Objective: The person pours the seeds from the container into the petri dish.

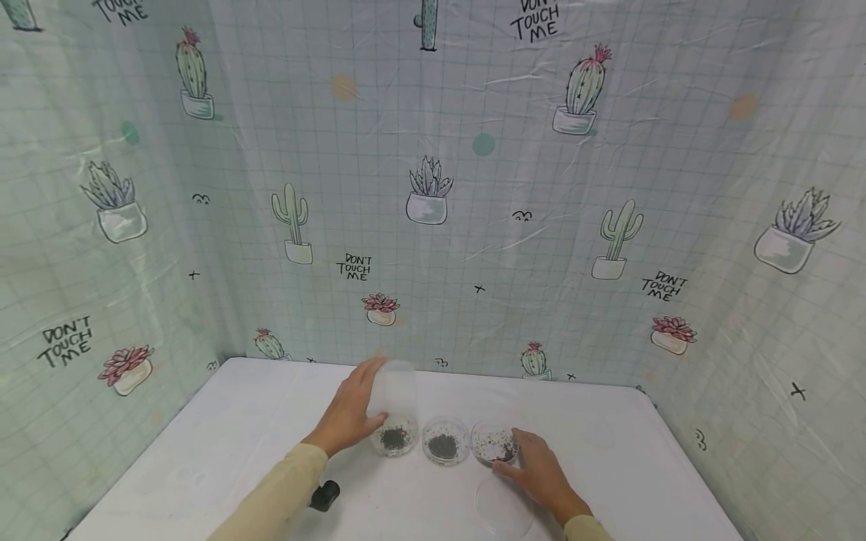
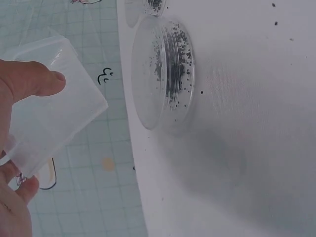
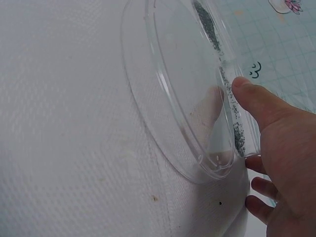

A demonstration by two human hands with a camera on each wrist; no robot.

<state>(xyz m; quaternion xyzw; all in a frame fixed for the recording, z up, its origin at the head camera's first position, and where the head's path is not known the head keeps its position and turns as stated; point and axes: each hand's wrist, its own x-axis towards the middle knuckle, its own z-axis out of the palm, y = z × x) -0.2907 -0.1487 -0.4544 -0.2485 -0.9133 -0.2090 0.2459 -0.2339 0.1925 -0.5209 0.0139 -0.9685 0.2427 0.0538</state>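
Note:
My left hand (image 1: 350,409) grips a translucent plastic container (image 1: 398,387), thumb on one side and fingers on the other, raised over the back of the table. Just in front of it sits the left petri dish (image 1: 395,437), holding dark grains; the left wrist view shows a clear dish (image 2: 180,74) edge-on below the container. A middle petri dish (image 1: 445,443) also holds dark grains. With thumb and fingers on its rim, my right hand (image 1: 541,473) holds the right petri dish (image 1: 492,439), whose grains are more scattered. In the right wrist view, that hand's thumb (image 3: 252,94) touches the dish wall.
A clear round lid (image 1: 504,509) lies on the white table (image 1: 386,503) in front of the right dish. Beside my left forearm is a small black object (image 1: 326,496), partly hidden. A cactus-print curtain (image 1: 433,300) hangs behind and at both sides. A few loose grains dot the tabletop.

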